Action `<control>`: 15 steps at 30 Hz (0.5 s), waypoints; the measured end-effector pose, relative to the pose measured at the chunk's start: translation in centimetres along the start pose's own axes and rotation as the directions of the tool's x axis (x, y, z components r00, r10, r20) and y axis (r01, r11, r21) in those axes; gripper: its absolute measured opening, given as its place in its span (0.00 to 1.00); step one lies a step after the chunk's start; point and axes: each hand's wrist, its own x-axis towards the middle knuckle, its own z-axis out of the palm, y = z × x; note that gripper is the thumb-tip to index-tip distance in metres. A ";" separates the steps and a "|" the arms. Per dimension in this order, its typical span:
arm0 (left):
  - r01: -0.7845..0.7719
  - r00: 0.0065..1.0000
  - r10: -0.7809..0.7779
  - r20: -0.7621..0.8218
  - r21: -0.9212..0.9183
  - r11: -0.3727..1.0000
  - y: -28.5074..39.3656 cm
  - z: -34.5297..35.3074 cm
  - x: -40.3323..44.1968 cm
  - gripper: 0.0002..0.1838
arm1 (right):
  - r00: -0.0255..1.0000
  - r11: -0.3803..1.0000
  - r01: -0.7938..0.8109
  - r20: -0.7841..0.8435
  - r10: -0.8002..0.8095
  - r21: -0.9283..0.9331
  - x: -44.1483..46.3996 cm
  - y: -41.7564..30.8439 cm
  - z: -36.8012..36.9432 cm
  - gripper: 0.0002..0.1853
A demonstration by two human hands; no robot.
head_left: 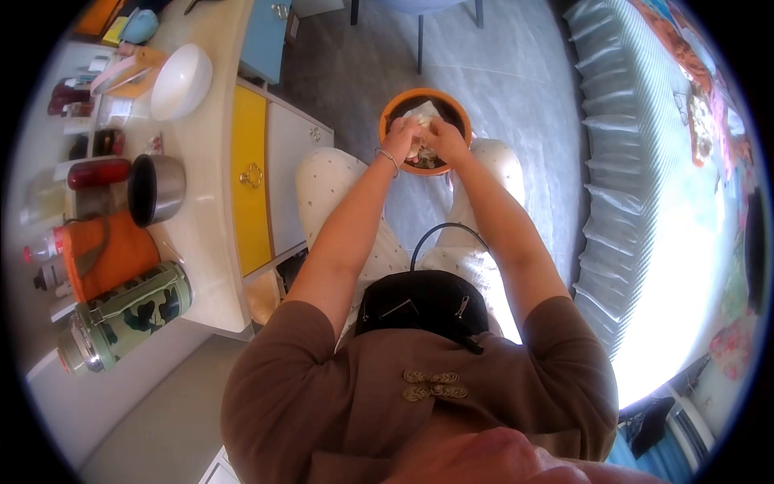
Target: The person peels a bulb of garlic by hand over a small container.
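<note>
An orange-rimmed round bin (389, 103) stands on the floor between my knees, with dark contents inside. Over its opening both my hands are close together, around a crumpled whitish thing (425, 110) too small to name. My left hand (401, 137), with a bracelet at the wrist, has its fingers bent against this thing from the left. From the right, my right hand (445, 140) presses its fingers to the same thing. The fingertips partly cover it.
On the left, a counter (211, 145) holds a white bowl (182, 82), a steel pot (165, 189) and a camouflage flask (141, 313). Below are yellow-fronted drawers (251, 177). A bed with a pale skirt (609, 185) is at the right, a chair (427, 6) ahead.
</note>
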 end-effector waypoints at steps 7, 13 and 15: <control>-0.005 0.998 0.016 0.055 -0.193 0.981 0.4 -0.2 -0.5 0.17 | 0.996 0.989 -0.056 0.079 0.045 0.140 -0.3 0.0 0.1 0.22; 0.014 0.992 0.017 0.122 -0.256 0.967 0.3 -0.4 -0.3 0.14 | 0.993 0.935 -0.117 0.056 0.104 0.334 0.2 0.1 0.5 0.18; 0.004 0.983 0.045 0.177 -0.266 0.964 0.3 -0.7 -0.3 0.14 | 0.991 0.916 -0.125 0.098 0.094 0.381 0.0 -0.3 0.2 0.17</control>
